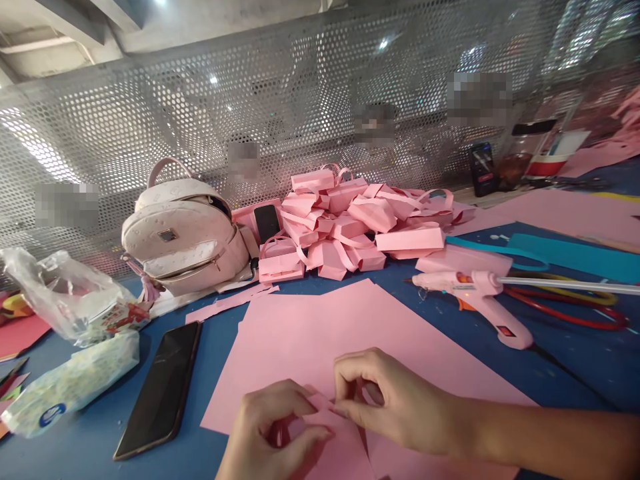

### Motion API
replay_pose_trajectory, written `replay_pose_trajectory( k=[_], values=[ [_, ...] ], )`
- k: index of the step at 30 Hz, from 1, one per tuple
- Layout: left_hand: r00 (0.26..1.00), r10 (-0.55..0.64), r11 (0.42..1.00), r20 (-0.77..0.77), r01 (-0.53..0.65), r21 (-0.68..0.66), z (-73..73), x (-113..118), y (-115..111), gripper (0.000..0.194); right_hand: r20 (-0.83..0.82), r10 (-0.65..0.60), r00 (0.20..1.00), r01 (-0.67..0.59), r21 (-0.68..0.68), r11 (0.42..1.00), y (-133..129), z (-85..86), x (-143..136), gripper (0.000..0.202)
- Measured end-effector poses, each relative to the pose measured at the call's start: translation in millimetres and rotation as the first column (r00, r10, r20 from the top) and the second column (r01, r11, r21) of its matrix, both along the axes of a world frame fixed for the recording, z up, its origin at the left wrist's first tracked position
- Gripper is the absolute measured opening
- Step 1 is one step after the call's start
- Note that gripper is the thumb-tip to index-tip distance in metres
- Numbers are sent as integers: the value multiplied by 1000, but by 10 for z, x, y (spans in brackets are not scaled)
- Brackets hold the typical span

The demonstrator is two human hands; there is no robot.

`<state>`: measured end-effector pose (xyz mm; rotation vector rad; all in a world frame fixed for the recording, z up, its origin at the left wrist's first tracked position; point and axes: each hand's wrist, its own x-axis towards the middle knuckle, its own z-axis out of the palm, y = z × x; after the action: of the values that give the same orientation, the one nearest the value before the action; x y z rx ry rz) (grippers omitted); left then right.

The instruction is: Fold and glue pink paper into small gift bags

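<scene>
Both hands meet over a small folded piece of pink paper (337,437) near the bottom of the view. My left hand (273,427) grips its left side between thumb and curled fingers. Pinched on its upper edge are the thumb and forefinger of my right hand (385,400). Beneath them lie large flat pink sheets (310,327) on the blue table. To the right, a pink glue gun (475,293) rests on its side with a clear glue stick out of its back and a small orange light showing. The lower edge of the folded paper is cut off by the frame.
A heap of folded pink paper baskets (345,220) sits at the back, beside a cream backpack (185,233). A dark phone (160,390), a tissue pack (75,383) and a plastic bag (70,293) are at left. Blue paper (575,257) and coiled cords (570,307) lie at right.
</scene>
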<state>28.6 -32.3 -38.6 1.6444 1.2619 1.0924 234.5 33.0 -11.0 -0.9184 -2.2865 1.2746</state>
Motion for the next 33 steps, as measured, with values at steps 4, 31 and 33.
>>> replay_pose_trajectory(
  k=[4,31,33],
  values=[
    [991,8,994,131,7,-112,42,34,12,11,-38,45,998,-44,16,999,-11,-12,13,15],
    [996,-53,935,67,73,-346,240,78,140,4,-76,36,996,-25,142,990,-132,-191,-31,15],
    [992,-94,926,81,117,-360,228,46,145,12,-63,31,998,-22,145,989,-129,-184,-30,15]
  ],
)
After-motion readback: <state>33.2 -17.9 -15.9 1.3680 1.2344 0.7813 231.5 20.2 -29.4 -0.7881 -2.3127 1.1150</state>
